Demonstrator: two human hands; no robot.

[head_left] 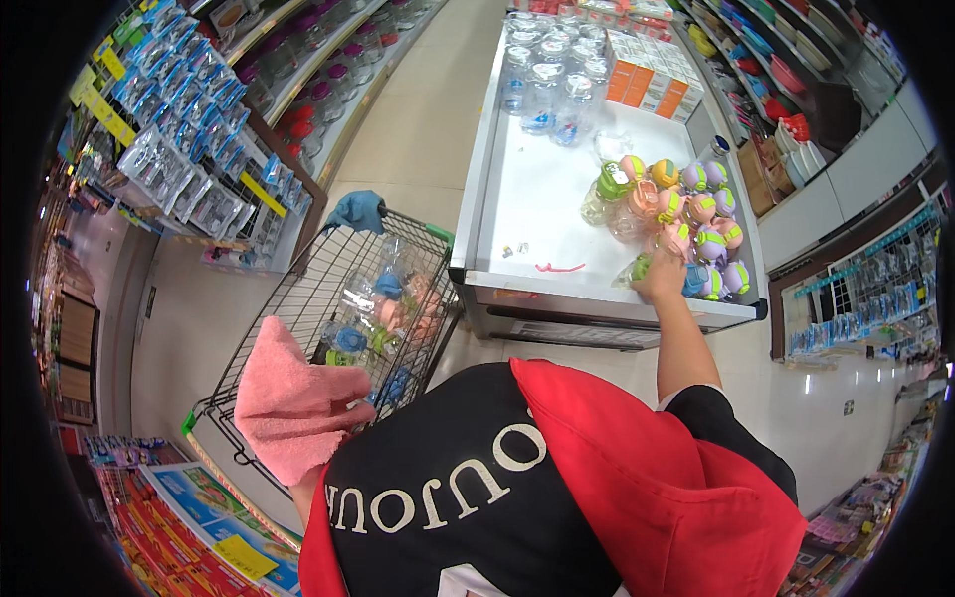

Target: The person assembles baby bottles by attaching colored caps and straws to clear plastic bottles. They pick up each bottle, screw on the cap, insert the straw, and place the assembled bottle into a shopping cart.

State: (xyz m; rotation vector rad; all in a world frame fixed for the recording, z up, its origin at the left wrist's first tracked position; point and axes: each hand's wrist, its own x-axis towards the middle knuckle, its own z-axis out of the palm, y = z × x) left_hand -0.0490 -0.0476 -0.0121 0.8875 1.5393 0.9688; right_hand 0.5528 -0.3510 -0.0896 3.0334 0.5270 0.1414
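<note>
A pink towel (pixel 284 398) covers my left hand and hides its fingers. It hangs over the side of a wire shopping cart (pixel 284 289), in which several clear bottles with blue, pink and green lids (pixel 383 308) lie. My right hand (pixel 659 279) reaches to the near right part of a white display table (pixel 542 224). Its fingers curl round a bottle at the edge of a cluster of bottles with purple and pink lids (pixel 701 207); the hand partly hides it. Just left of the fingers lies a bottle with a green lid (pixel 637 270).
Clear jars (pixel 542 85) and orange-and-white boxes (pixel 652 75) stand at the table's far end. A red strip (pixel 560 268) lies near its front edge. A blue cloth (pixel 358 211) hangs on the cart's far end. Shelves of jars (pixel 338 85) and hanging packages (pixel 179 95) line the left.
</note>
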